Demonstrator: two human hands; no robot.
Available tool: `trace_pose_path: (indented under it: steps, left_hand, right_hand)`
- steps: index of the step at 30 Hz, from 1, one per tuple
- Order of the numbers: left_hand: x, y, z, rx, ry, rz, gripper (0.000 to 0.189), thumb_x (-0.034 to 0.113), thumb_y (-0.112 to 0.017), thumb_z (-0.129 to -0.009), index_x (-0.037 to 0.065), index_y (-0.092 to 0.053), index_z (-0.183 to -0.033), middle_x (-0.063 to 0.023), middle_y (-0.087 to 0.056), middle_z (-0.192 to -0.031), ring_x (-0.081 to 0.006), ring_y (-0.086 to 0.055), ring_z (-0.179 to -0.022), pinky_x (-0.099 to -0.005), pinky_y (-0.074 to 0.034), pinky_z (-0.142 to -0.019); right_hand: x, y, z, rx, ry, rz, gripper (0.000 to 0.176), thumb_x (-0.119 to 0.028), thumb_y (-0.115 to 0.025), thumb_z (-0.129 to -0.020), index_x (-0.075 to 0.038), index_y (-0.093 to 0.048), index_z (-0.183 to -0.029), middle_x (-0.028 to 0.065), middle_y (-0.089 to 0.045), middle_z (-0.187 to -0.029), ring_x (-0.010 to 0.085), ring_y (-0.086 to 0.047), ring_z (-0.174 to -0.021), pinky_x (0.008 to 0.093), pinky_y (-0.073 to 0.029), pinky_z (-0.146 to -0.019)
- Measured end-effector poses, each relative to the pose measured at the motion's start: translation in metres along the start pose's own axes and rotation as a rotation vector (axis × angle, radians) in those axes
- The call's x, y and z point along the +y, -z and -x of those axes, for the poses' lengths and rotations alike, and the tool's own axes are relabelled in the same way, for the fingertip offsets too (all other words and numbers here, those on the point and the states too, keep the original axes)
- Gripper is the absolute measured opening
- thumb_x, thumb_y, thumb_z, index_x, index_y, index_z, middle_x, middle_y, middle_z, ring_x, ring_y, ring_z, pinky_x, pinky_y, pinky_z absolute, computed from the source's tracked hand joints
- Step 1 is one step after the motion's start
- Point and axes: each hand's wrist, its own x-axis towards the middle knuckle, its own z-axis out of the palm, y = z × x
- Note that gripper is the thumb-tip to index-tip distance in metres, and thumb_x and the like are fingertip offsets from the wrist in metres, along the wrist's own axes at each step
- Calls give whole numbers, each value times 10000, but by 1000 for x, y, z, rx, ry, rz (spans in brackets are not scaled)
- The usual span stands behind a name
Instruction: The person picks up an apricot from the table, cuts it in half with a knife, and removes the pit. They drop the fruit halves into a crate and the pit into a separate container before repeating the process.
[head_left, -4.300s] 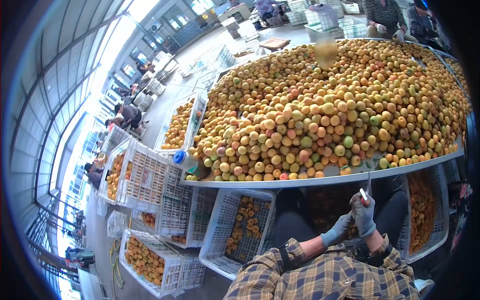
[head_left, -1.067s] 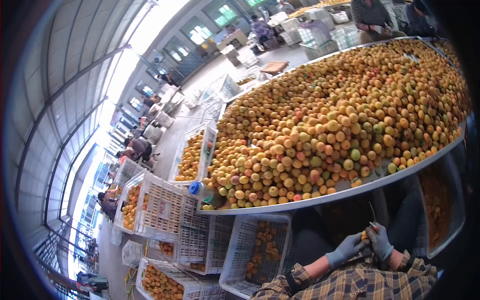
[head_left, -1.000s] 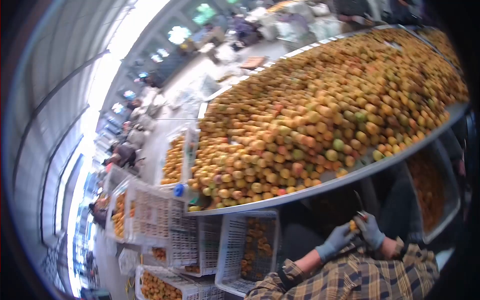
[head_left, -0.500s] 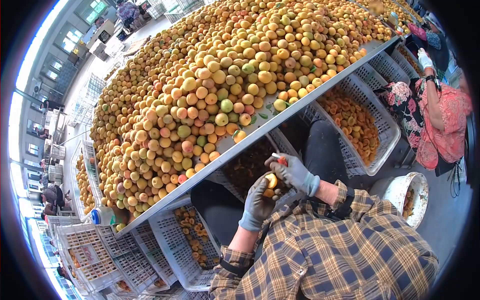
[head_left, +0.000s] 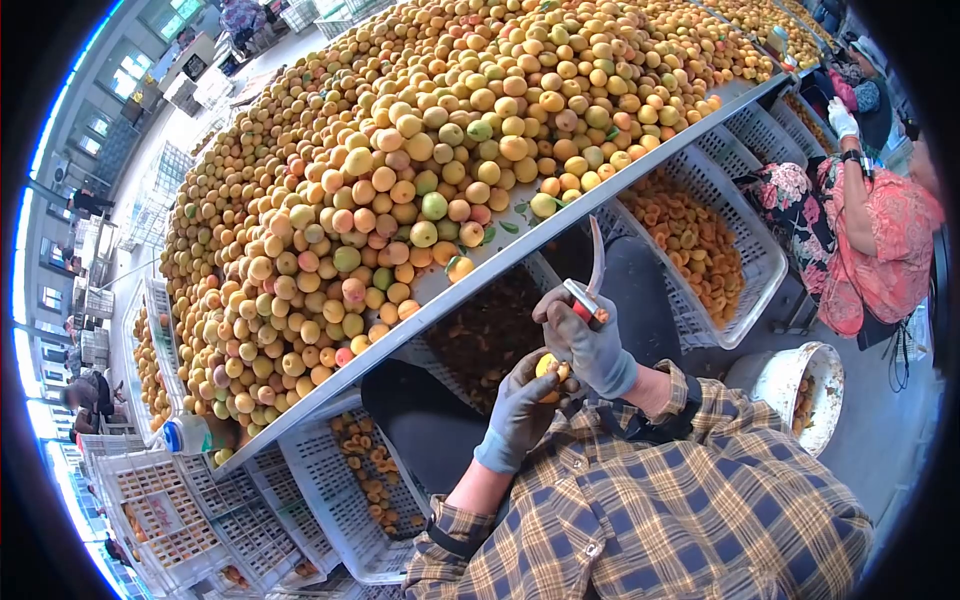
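Gloved in grey, my left hand has its fingers wrapped round a yellow apricot, which looks cut. Close above it, my right hand, also gloved, grips a small knife with a red handle. The curved blade points up and away from me, clear of the fruit. My right hand's lower fingers overlap the apricot's edge in this view. Both hands are over my lap, in front of a crate with dark contents under the table edge.
Whole apricots are heaped on the metal-edged table ahead. A crate of apricot halves stands to the right, another crate to the left. A white bucket is at the right. A person in pink sits beyond it.
My right hand has turned the knife so its blade now stands up in plain sight. Both hands still hold the same things, and the view has shifted slightly.
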Motion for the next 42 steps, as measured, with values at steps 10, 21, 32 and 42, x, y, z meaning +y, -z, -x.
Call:
trace_pose_path:
  steps: [10, 21, 32, 42]
  left_hand:
    - [-26, 16, -2, 124, -191, -349, 378, 74, -622, -845, -39, -499, -1183, -55, -584, -1069, -99, -564, -919, -239, -468, -788]
    - [-35, 12, -1, 285, -319, -539, 368, 41, -593, -846, -70, -499, -1184, -75, -586, -1081, -113, -537, -974, -257, -435, -865]
    - [-25, 1, -4, 198, -332, -528, 441, 126, -586, -874, -11, -454, -1272, -45, -596, -951, -69, -564, -689, -201, -474, -577]
    - [-10, 2, -9, 10, -282, -379, 320, 180, -554, -907, 23, -474, -1175, -81, -576, -976, -141, -583, -781, -271, -508, -717]
  right_hand:
    - [18, 8, 7, -140, 424, 532, 171, -178, -617, -884, -39, -571, -796, 46, -575, -689, 154, -552, -559, 266, -442, -532]
    - [37, 5, 8, -57, 346, 312, 101, -107, -595, -880, -49, -565, -803, 36, -564, -742, 146, -556, -607, 251, -442, -555]
    - [43, 28, -24, 422, -343, -557, 244, -311, -568, -912, -133, -487, -768, -88, -284, -516, 32, -250, -386, 208, -212, -368]
    - [39, 9, -15, 212, -115, -335, 226, -273, -599, -906, -82, -530, -808, -70, -389, -530, 14, -343, -406, 183, -259, -373]
